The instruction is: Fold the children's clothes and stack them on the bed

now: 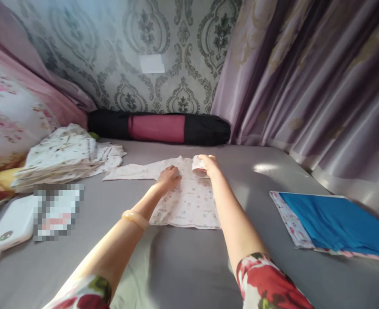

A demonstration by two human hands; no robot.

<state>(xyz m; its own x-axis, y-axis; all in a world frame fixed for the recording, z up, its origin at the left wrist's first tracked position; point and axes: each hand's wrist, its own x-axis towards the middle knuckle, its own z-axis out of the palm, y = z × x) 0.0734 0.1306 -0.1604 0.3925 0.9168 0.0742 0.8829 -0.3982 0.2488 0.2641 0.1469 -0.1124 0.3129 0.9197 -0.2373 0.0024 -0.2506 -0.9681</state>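
A small pale shirt (189, 201) with a tiny print lies flat on the grey bed sheet (183, 266). Its left sleeve stretches out toward the left. My left hand (170, 177) rests flat on the shirt's upper left, fingers extended. At the upper right, my right hand (209, 164) grips the other sleeve (199, 167), which is folded inward over the body and slightly lifted. Part of the shirt's right edge is hidden by my right forearm.
A stack of folded printed clothes (63, 154) sits at left, near a white power bank (12, 223) with a cable and a blurred-out item (59, 212). Folded blue cloth (340, 223) lies at right. A black and maroon roll bag (157, 128) lies along the wall; curtains (289, 73) hang right.
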